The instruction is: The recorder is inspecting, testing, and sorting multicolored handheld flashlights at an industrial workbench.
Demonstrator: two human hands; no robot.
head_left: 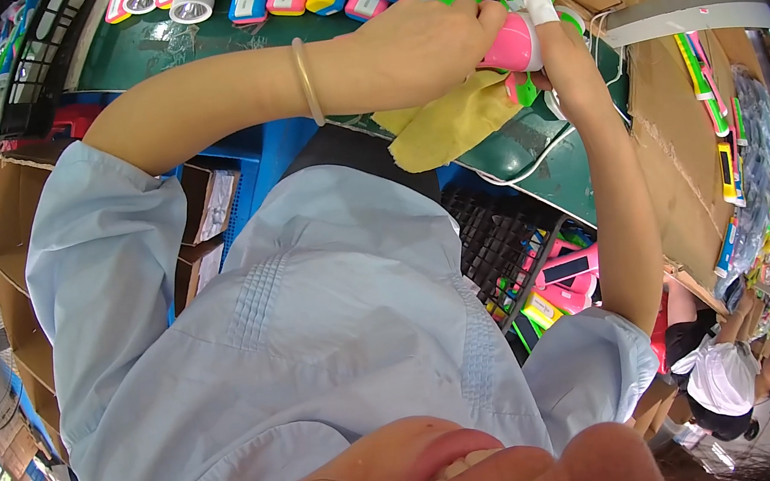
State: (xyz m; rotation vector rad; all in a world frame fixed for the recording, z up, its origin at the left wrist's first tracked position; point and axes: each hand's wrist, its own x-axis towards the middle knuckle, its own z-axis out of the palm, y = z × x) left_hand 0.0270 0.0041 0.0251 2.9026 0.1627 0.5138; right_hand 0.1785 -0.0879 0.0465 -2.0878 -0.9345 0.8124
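Apparently my left grip [417, 51] pinches a pink, rounded plastic flashlight head [513, 47] over the green surface [560, 186]; right grip [568, 57] alongside, closure hidden from me. Best steady it, bunching the yellow cloth [462, 121] clear.

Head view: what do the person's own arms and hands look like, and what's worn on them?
Both arms wear loose, light blue sleeves, the left sleeve and right sleeve ending near the elbows, with bare forearms below. The left hand is ungloved, with a smooth, pale yellowish bangle at its wrist. The right hand, also ungloved, has a white wrap around one finger.
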